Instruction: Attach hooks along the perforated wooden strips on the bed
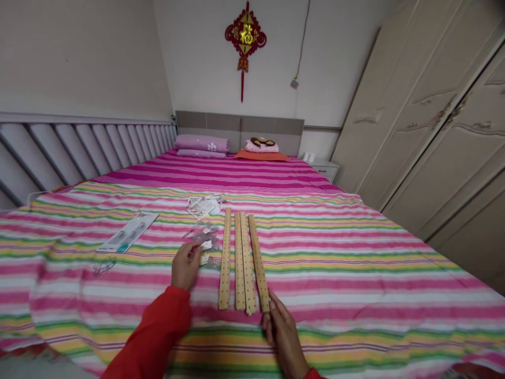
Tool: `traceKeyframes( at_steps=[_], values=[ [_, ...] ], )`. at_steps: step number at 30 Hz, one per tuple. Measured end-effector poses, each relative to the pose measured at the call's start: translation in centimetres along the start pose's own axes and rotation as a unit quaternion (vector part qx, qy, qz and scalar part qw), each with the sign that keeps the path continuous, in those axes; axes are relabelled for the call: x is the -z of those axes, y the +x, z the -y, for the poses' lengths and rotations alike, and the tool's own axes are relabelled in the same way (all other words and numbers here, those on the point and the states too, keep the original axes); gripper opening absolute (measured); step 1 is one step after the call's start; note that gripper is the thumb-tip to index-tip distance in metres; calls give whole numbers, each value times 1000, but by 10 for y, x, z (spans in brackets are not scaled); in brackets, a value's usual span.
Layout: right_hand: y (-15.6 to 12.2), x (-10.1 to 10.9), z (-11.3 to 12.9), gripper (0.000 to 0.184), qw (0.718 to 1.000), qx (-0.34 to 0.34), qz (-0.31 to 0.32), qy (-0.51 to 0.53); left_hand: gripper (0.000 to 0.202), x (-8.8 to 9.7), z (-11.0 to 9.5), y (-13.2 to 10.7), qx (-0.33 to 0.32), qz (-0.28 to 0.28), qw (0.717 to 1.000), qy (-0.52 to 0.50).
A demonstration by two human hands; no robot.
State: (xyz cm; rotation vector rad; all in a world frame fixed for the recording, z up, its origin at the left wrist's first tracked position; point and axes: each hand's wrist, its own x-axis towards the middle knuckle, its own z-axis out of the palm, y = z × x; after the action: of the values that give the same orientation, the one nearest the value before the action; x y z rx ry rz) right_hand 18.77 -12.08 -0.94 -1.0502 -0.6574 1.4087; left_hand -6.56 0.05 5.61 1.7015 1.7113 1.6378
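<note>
The right hand [282, 322], grip closed, holds the near end of the rightmost perforated wooden strip [257, 258] on the bed [355, 284]. The left hand [184, 266], grip drawn in, meets plastic packets [206, 245] (whether holding one, I cannot tell).

A red ornament [245, 39] hangs on the wall [197, 63] above the headboard [252, 127].

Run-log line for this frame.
left hand: at small packets | right hand: holding rightmost strip at near end | other strips: on striped cloth
</note>
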Motion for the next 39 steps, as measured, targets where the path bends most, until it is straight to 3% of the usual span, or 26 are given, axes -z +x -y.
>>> traceKeyframes(
  at_steps=[4, 9, 14, 19, 31, 36, 39],
  values=[
    [5, 4, -6, 74, 1000, 4, 22, -10, 26, -14, -7, -54, -55, 63, 996, -17],
    [8, 5, -5, 75, 997, 20, 59, -37, 25, -33, 13, -85, -113, 38, 993, 14],
    [10, 2, -7, 81, 998, 25, 57, -27, 28, -34, 23, -83, -98, 42, 994, 26],
    [12, -1, -11, 83, 997, 29, 72, -14, 28, -32, 24, -77, -79, 66, 995, 15],
    [18, 2, -11, 84, 996, 10, 93, -10, 26, -34, 22, -76, -86, 59, 995, 0],
    [18, 4, -12, 83, 995, 9, 96, -19, 27, -32, 22, -75, -74, 49, 996, -12],
    [18, 5, -11, 83, 994, 7, 103, -28, 25, -27, 17, -82, -98, 13, 995, 8]
  ],
)
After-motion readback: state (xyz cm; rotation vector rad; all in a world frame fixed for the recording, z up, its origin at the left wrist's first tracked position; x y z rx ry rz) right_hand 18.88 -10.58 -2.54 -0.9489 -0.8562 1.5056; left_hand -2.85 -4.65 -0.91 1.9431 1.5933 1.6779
